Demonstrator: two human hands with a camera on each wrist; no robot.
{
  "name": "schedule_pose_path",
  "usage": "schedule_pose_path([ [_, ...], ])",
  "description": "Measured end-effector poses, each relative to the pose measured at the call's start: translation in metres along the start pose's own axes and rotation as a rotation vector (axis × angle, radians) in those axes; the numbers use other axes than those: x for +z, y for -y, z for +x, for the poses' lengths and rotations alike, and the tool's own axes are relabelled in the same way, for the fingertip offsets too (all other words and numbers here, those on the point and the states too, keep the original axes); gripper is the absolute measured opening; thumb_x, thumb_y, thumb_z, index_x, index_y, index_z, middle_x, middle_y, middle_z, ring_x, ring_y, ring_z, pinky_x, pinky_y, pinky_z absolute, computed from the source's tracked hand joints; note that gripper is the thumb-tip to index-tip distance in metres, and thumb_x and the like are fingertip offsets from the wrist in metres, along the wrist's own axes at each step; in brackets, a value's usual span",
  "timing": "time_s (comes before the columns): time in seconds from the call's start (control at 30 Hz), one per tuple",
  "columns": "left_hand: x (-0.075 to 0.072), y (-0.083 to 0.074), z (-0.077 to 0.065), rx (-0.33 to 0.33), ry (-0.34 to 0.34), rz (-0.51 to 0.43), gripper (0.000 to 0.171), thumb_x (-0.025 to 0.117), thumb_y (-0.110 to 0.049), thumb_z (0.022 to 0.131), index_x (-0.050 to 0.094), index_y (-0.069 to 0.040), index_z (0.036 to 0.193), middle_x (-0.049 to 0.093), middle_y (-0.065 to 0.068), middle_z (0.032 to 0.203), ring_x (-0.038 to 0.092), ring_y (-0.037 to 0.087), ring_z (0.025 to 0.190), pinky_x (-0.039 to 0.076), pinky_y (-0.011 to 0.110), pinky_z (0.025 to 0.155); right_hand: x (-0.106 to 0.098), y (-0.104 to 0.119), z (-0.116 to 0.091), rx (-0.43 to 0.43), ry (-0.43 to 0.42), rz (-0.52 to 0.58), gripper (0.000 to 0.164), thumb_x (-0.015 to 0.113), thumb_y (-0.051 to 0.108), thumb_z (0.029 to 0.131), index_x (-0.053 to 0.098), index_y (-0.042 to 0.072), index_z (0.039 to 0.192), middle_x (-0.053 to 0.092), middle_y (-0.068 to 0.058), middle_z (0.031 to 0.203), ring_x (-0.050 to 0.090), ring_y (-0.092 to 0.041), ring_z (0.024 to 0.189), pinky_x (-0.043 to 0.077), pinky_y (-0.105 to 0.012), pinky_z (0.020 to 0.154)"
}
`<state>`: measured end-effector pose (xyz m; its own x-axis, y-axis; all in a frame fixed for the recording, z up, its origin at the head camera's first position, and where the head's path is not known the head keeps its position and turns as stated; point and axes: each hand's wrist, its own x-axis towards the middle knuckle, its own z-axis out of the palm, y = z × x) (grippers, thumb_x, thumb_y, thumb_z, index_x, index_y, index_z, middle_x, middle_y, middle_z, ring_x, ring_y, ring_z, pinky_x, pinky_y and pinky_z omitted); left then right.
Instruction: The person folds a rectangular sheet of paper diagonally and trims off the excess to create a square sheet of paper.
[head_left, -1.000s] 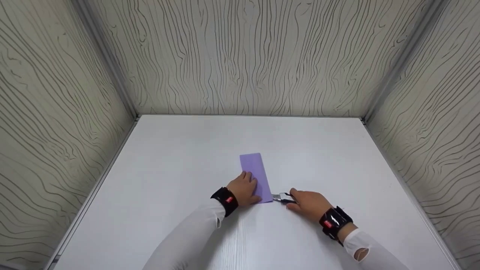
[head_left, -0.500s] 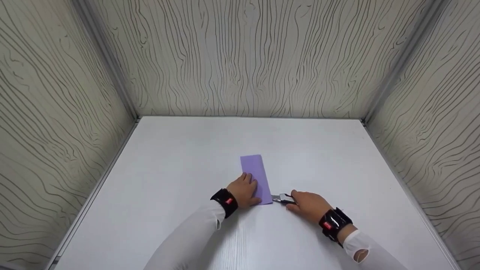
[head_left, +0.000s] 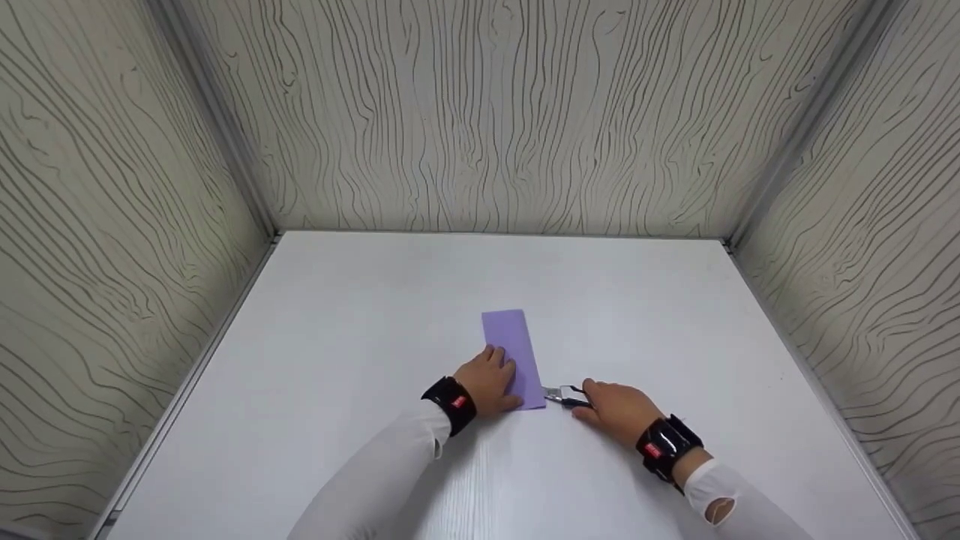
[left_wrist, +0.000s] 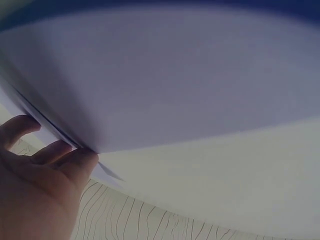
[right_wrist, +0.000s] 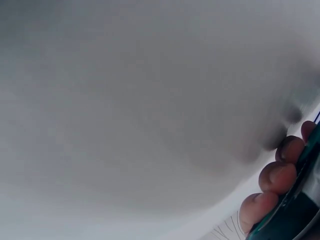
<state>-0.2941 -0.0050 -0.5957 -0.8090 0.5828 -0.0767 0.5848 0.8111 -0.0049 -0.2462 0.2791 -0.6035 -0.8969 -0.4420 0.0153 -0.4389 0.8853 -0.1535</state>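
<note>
A folded strip of purple paper (head_left: 506, 326) lies on the white table, its long side running away from the body. My left hand (head_left: 486, 381) rests on its lower left part, fingers spread and slightly bent; in the left wrist view the fingertips (left_wrist: 82, 157) touch the paper. My right hand (head_left: 619, 406) grips a plier-style hole punch (head_left: 574, 396) with a silver head and dark handles. That head meets the paper's right edge near the lower corner; how far it overlaps is too small to tell. In the right wrist view, curled fingers (right_wrist: 277, 177) wrap the dark green handle.
The white table (head_left: 360, 315) reaches to wood-patterned panels (head_left: 480, 120) at the back and both sides. Grey metal posts (head_left: 217, 127) stand at the corners. Black bands (head_left: 450, 405) circle both wrists.
</note>
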Motion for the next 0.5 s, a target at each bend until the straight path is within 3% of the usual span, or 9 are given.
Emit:
schedule_pose_path([
  [0.13, -0.0017, -0.0004, -0.0007, 0.000, 0.013, 0.009, 0.076, 0.062, -0.060, 0.105, 0.055, -0.005, 0.157, 0.053, 0.022, 0.162, 0.050, 0.039, 0.153, 0.043, 0.040, 0.127, 0.0010, 0.0009, 0.0017, -0.020, -0.005, 0.004, 0.040, 0.071, 0.045, 0.104, 0.062, 0.006, 0.111, 0.066, -0.003, 0.080, 0.066, -0.024, 0.071, 0.057, -0.044, 0.066],
  [0.5, 0.0002, 0.0019, -0.0004, 0.018, 0.027, 0.004, 0.077, 0.061, -0.062, 0.105, 0.054, -0.006, 0.158, 0.051, 0.022, 0.164, 0.049, 0.040, 0.154, 0.042, 0.040, 0.128, -0.0012, 0.0020, 0.0010, -0.032, -0.027, -0.023, 0.036, 0.072, 0.043, 0.104, 0.059, 0.009, 0.106, 0.059, 0.003, 0.074, 0.058, -0.017, 0.063, 0.053, -0.038, 0.060],
])
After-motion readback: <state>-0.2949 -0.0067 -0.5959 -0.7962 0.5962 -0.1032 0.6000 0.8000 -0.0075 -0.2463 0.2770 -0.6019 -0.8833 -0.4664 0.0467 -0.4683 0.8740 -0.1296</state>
